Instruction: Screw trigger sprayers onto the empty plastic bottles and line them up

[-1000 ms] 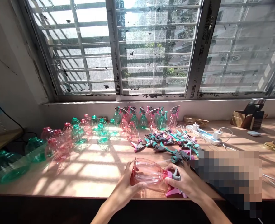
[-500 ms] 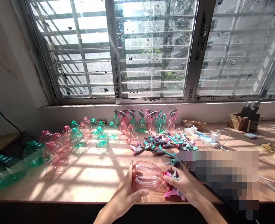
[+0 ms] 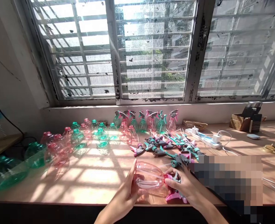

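A see-through pink bottle (image 3: 149, 178) lies on its side above the table's front edge, its neck pointing right. My left hand (image 3: 128, 193) is closed round its base, fingers behind and thumb below. At the neck, my right hand (image 3: 180, 183) pinches the pink collar of a trigger sprayer (image 3: 176, 178) with grey-green parts. The sprayer sits at the bottle's mouth; my fingers partly hide the joint. Under my right hand lies a sprayer with a pink trigger (image 3: 174, 196). Just beyond it rests a sprayer with a green collar (image 3: 174, 163).
Loose trigger sprayers (image 3: 159, 144) are heaped behind my hands. Headless pink and green bottles (image 3: 77, 138) stand at the left. Bottles with sprayers (image 3: 142, 123) line the wall below the window. A power strip (image 3: 204, 138) and a cardboard box (image 3: 237, 121) are at the right.
My left thumb has come in against the bottle's lower side. The pink bottle remains between my hands, with my right hand still at its collar. The view has shifted slightly.
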Tool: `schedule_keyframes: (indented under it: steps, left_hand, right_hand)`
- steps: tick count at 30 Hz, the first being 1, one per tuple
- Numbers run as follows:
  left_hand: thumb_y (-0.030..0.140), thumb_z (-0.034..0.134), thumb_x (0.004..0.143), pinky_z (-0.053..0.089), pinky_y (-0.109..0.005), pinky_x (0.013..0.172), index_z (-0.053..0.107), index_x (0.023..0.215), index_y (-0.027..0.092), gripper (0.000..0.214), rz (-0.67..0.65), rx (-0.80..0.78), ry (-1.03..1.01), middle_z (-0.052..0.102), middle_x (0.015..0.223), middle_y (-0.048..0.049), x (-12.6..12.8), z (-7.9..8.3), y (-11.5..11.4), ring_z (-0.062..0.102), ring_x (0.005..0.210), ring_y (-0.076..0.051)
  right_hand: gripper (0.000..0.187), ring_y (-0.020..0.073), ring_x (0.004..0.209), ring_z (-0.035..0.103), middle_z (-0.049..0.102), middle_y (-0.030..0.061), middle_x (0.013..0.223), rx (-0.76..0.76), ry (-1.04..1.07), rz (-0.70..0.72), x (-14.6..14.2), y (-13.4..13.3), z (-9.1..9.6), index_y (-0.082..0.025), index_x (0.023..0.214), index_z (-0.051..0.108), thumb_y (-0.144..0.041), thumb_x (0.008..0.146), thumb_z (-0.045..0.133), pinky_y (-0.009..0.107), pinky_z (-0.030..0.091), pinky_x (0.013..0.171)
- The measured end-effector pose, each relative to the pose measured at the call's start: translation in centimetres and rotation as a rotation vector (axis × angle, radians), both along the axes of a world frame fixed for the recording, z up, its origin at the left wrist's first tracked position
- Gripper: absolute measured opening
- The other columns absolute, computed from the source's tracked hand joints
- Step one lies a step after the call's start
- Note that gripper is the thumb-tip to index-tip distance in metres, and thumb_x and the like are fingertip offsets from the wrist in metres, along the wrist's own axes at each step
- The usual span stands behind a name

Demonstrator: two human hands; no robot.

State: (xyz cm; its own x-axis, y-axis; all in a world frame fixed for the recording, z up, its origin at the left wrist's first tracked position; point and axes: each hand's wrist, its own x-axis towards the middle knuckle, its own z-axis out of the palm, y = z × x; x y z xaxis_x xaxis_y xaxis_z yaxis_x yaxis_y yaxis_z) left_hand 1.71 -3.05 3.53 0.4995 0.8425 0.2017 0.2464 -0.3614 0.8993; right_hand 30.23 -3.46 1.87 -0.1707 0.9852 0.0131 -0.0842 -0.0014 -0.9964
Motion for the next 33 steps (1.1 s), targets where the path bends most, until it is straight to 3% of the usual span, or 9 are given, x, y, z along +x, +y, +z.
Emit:
schedule_keyframes:
  steps: [8,12,16,20,24,26,29,31,33]
  left_hand:
    - [0.05,0.077,0.085,0.042,-0.05,0.114,0.027,0.161,0.033,0.092,0.035,-0.117,-0.135,0.058,0.142,-0.0121,0.4,0.5,0.4,0.053,0.132,-0.036]
    - [0.048,0.075,0.088,0.049,-0.046,0.108,0.013,0.163,0.039,0.097,-0.032,-0.147,-0.159,0.053,0.143,-0.0112,0.1,0.2,0.4,0.055,0.132,-0.034]
    - [0.053,0.068,0.092,0.035,-0.05,0.119,0.006,0.163,0.038,0.096,-0.011,-0.093,-0.07,0.058,0.137,-0.0097,0.0,0.4,-0.1,0.049,0.136,-0.033]
    - [0.062,0.077,0.08,0.036,-0.053,0.117,0.017,0.163,0.033,0.107,0.054,-0.122,-0.104,0.058,0.138,-0.0127,0.3,0.5,0.0,0.05,0.134,-0.037]
    - [0.051,0.081,0.081,0.044,-0.049,0.111,0.021,0.162,0.037,0.101,0.029,-0.12,-0.141,0.053,0.145,-0.0119,0.3,0.1,0.4,0.054,0.13,-0.036]
    - [0.046,0.08,0.083,0.053,-0.044,0.099,0.011,0.162,0.042,0.105,0.008,-0.137,-0.167,0.051,0.141,-0.0102,0.2,-0.2,0.5,0.062,0.115,-0.031]
    - [0.046,0.071,0.091,0.057,-0.041,0.086,-0.002,0.163,0.039,0.102,-0.005,-0.127,-0.115,0.059,0.119,-0.0075,0.0,-0.5,0.4,0.064,0.088,-0.022]
    - [0.046,0.067,0.093,0.055,-0.043,0.092,-0.003,0.163,0.036,0.1,0.003,-0.091,-0.055,0.062,0.119,-0.0076,0.0,-0.4,0.3,0.063,0.093,-0.024]
    - [0.049,0.073,0.088,0.046,-0.048,0.106,0.001,0.163,0.037,0.105,0.031,-0.064,-0.047,0.059,0.133,-0.0094,0.0,-0.2,0.2,0.059,0.113,-0.031]
  right_hand:
    - [0.051,0.0192,0.058,0.066,0.071,-0.0021,0.064,0.019,-0.048,-0.035,0.1,0.3,-0.9,-0.023,0.094,0.062,-0.061,0.07,0.085,0.034,0.056,0.061]
    - [0.052,0.0192,0.058,0.067,0.071,-0.0013,0.063,0.025,-0.026,-0.04,0.2,0.4,-0.6,-0.021,0.092,0.062,-0.064,0.071,0.083,0.036,0.058,0.063]
    - [0.052,0.017,0.056,0.066,0.072,-0.002,0.063,0.01,-0.005,-0.027,0.0,0.4,-0.5,-0.021,0.095,0.061,-0.061,0.071,0.085,0.032,0.055,0.06]
    - [0.052,0.0151,0.056,0.064,0.071,-0.0022,0.061,0.047,0.052,0.068,-0.3,0.3,-0.5,-0.02,0.093,0.057,-0.054,0.07,0.089,0.028,0.049,0.055]
    - [0.051,0.0146,0.056,0.061,0.07,-0.0027,0.063,0.068,0.027,0.048,-0.2,0.4,-0.8,-0.019,0.093,0.059,-0.055,0.071,0.088,0.029,0.047,0.056]
    - [0.051,0.0152,0.057,0.061,0.07,-0.0021,0.064,0.057,0.015,0.004,0.0,0.5,-0.9,-0.019,0.093,0.061,-0.057,0.071,0.087,0.03,0.047,0.058]
    - [0.051,0.0168,0.058,0.062,0.07,-0.0023,0.062,0.033,0.013,-0.035,0.2,0.6,-1.0,-0.019,0.094,0.062,-0.059,0.072,0.086,0.031,0.049,0.059]
    - [0.05,0.0169,0.058,0.063,0.07,-0.0025,0.062,0.026,0.017,-0.036,0.2,0.6,-1.0,-0.019,0.094,0.063,-0.058,0.072,0.086,0.031,0.05,0.059]
    - [0.051,0.0163,0.058,0.063,0.071,-0.0021,0.062,0.018,0.023,-0.025,0.2,0.6,-1.2,-0.019,0.095,0.062,-0.056,0.071,0.088,0.031,0.049,0.06]
